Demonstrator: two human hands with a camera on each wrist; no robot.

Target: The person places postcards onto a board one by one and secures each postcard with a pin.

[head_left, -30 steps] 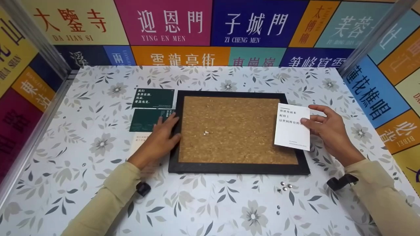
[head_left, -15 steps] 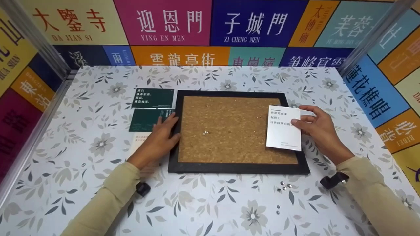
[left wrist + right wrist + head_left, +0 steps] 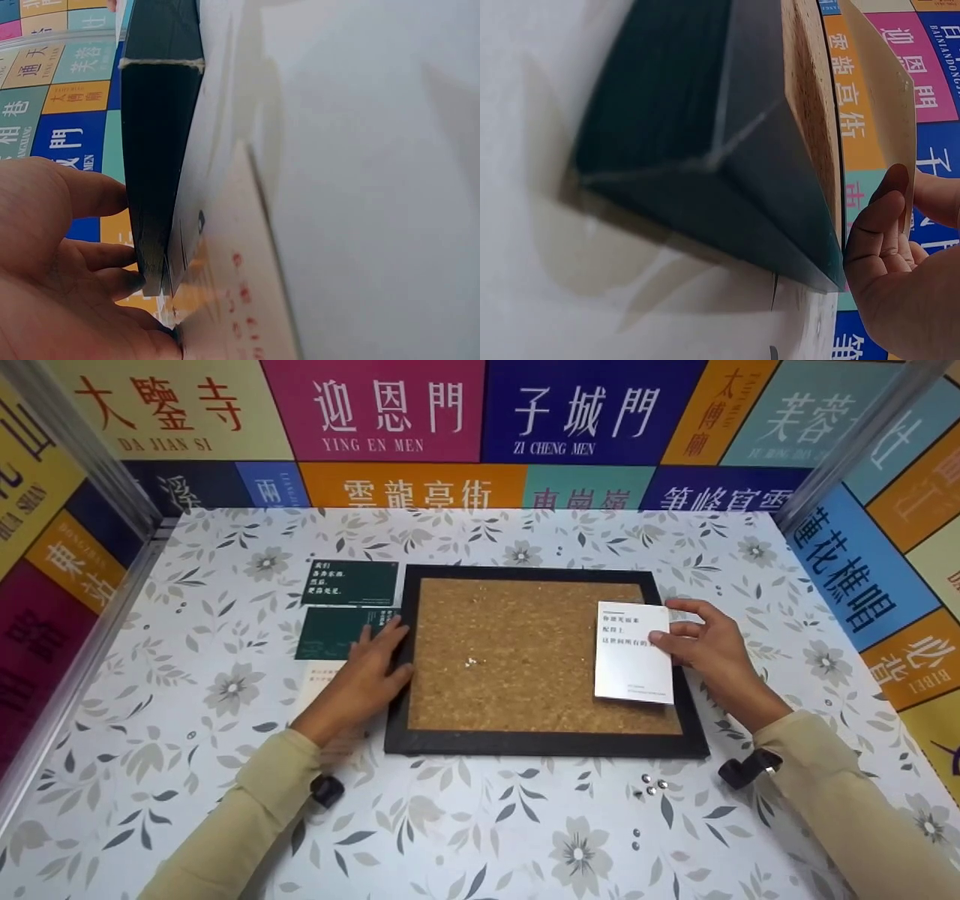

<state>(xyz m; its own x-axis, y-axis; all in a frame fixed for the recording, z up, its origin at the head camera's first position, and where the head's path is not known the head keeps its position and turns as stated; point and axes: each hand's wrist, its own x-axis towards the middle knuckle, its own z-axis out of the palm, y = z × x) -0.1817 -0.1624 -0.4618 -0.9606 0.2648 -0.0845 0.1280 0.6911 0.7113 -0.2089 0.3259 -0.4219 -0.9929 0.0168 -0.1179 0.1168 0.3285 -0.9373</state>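
A cork board point(image 3: 517, 645) in a black frame point(image 3: 547, 743) lies flat on the table. On the frame's left side rest the relaxed fingers of my left hand point(image 3: 352, 686); in the left wrist view they touch the black frame point(image 3: 154, 142). My right hand point(image 3: 709, 660) pinches the right edge of a white card point(image 3: 632, 671) printed with Chinese text. That card hangs over the board's right part, and the right wrist view has its pale back point(image 3: 885, 97) raised off the cork.
Left of the board lie two dark green cards point(image 3: 349, 583) and a cream card point(image 3: 321, 675), partly under my left hand. Several silver pushpins point(image 3: 651, 785) sit on the floral table in front of the board. Walls with coloured panels point(image 3: 390, 412) stand around the table.
My right hand has carried the white card leftward, from the frame's right edge to over the cork. My left hand has stayed where it was.
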